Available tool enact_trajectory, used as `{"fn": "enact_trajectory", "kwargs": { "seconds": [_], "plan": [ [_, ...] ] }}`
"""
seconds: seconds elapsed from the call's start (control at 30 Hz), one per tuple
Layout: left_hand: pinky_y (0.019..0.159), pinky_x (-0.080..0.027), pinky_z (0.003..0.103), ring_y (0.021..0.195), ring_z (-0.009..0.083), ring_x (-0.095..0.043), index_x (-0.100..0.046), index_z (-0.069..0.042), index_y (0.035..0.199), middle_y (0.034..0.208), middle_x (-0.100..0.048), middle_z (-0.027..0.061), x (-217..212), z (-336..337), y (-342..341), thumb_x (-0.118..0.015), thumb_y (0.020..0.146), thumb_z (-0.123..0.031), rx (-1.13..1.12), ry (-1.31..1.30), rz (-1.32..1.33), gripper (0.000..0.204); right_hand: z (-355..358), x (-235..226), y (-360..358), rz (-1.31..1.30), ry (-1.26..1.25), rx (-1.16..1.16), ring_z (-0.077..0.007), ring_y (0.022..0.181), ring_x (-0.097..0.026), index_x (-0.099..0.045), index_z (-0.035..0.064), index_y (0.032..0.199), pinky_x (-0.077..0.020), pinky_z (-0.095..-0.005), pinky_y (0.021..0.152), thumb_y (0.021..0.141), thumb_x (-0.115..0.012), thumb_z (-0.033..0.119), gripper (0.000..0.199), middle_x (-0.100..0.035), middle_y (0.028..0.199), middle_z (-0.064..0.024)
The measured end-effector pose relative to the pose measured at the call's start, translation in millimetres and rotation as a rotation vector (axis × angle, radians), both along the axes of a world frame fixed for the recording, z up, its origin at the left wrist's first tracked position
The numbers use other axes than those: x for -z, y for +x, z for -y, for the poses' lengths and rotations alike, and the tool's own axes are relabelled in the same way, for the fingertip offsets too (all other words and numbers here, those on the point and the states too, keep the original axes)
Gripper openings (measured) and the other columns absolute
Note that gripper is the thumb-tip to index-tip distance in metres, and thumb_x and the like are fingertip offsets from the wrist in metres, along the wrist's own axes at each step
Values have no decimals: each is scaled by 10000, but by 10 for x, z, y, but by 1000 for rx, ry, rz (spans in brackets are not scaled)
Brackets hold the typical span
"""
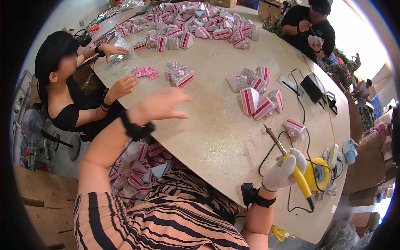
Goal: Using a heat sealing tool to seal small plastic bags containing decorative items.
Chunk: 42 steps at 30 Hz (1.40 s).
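Note:
In my white-gloved right hand (pixel 278 175) is a soldering iron (pixel 301 183) with a yellow handle, its metal tip pointing up and left over the table. My bare left hand (pixel 160 106) hovers above the table's left side, slightly blurred, its fingers apart and nothing in it. Just beyond it lie cake-slice ornaments (pixel 180 76), glittery white with a pink-red stripe, and a small pile of pink tags or packets (pixel 146 72). Several more cake slices (pixel 259 93) sit in a cluster right of the middle. One single slice (pixel 294 129) rests near the iron's tip.
A big heap of cake slices (pixel 187 27) covers the far end; more fill a container (pixel 137 171) below the table's left edge. Cables, a black device (pixel 313 91) and a yellow round object (pixel 317 174) occupy the right side. Two people work at the left (pixel 62 83) and far right (pixel 310 31).

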State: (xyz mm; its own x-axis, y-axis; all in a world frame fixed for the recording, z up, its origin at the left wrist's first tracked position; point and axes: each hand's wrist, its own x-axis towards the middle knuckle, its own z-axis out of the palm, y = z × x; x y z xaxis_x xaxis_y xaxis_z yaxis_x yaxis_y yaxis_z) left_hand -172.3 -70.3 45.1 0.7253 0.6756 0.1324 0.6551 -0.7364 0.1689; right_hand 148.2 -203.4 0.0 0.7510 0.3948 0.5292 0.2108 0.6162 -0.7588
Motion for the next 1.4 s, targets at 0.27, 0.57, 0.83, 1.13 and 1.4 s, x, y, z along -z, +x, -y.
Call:
{"fn": "enact_trajectory", "kwargs": {
  "seconds": [0.27, 0.57, 0.83, 1.13, 1.4],
  "plan": [
    [991, -352, 472, 1181, 380, -427, -432, -66, 1272, 1277, -429, 207, 672, -767, 1802, -611, 759, -125, 187, 467, 31, 546, -57, 30, 89, -20, -10, 147, -74, 510, -442, -576, 1, 911, -335, -178, 453, 821, -581, 144, 169, -520, 717, -39],
    [820, -454, 403, 993, 333, -546, -597, -19, 992, 1049, -539, 167, 578, -655, 1853, -673, 667, -149, 86, 231, 58, 358, -52, 19, 125, -16, 53, 128, -84, 517, -454, -567, 2, 900, -339, -182, 452, 807, -590, 157, 182, -531, 765, -53],
    [654, -444, 223, 774, 104, -569, -617, 19, 982, 887, -622, 52, 794, -171, 1448, -688, 785, -332, -270, -1130, 675, 409, 28, 83, -60, 76, 4, -62, -81, 561, -469, -565, 16, 916, -362, -188, 476, 814, -602, 131, 157, -542, 819, -44],
    [691, -453, 231, 828, 113, -571, -525, 16, 1143, 954, -609, 64, 826, -86, 1386, -660, 825, -308, -229, -1232, 836, 474, 29, 180, -91, 311, -154, -240, -59, 622, -460, -579, 27, 956, -384, -193, 548, 835, -596, 77, 132, -549, 853, -19],
    [695, -434, 229, 813, 104, -551, -531, -3, 1138, 920, -601, 43, 892, -101, 1381, -662, 822, -319, -241, -1242, 867, 465, -1, 183, -121, 240, -234, -233, -51, 647, -462, -582, 40, 956, -385, -191, 567, 827, -609, 64, 134, -560, 865, -5]
  ]
}}
